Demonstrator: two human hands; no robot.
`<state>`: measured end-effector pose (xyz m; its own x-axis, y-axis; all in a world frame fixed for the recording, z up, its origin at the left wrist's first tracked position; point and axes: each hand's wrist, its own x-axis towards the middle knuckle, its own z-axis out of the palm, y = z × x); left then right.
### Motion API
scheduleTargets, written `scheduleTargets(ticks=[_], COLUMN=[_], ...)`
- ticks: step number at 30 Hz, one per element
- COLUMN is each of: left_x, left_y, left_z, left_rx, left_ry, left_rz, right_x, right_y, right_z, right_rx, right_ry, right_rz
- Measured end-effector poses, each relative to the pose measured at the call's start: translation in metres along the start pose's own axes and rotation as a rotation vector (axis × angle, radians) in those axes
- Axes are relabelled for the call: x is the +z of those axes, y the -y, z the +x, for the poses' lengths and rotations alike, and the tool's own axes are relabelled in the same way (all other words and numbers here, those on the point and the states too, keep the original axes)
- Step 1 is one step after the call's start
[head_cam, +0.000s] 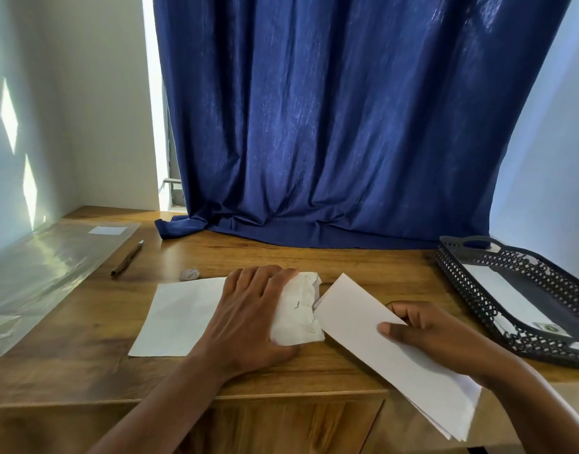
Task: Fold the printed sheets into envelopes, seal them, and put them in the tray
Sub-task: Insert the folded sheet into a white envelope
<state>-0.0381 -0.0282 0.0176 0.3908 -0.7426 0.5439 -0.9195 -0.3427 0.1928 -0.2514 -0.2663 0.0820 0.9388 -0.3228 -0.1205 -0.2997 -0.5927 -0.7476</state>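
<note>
At the far left of the surface (363, 257) lie a clear plastic sheet (46, 270) and a pen (127, 258), with a small crumpled scrap (189, 274) a little to the right of the pen; none of them is touched.

Next comes a flat white sheet (180, 316), lying near the front edge. The left hand (249, 319) rests on its right part. The fingers are stretched out and press on a rough, torn-edged paper piece (301, 312); they do not curl round it.

Just to the right, the right hand (445, 335) pinches a folded sheet (389, 348), thumb on top and the other fingers under it. Its long axis runs diagonally, from the far left, beside the torn piece, to the near right, where it goes beyond the front edge.

The dark mesh tray (471, 290) stands at the far right and already holds white envelopes (510, 303). I judge the right hand is the nearer one to it, so the folded sheet must travel right and a little away.
</note>
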Motion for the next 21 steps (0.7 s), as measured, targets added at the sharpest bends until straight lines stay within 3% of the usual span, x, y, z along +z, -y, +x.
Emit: scheduleTargets(ticks=[21], left_x=[-0.007], left_y=[-0.006], left_z=[-0.002], left_rx=[0.046], left_ry=[-0.014], left_rz=[0.038], right_x=[-0.006], right_y=[0.049], right_z=[0.033], right_rx=[-0.027], right_ry=[0.210], right_rz=[-0.281])
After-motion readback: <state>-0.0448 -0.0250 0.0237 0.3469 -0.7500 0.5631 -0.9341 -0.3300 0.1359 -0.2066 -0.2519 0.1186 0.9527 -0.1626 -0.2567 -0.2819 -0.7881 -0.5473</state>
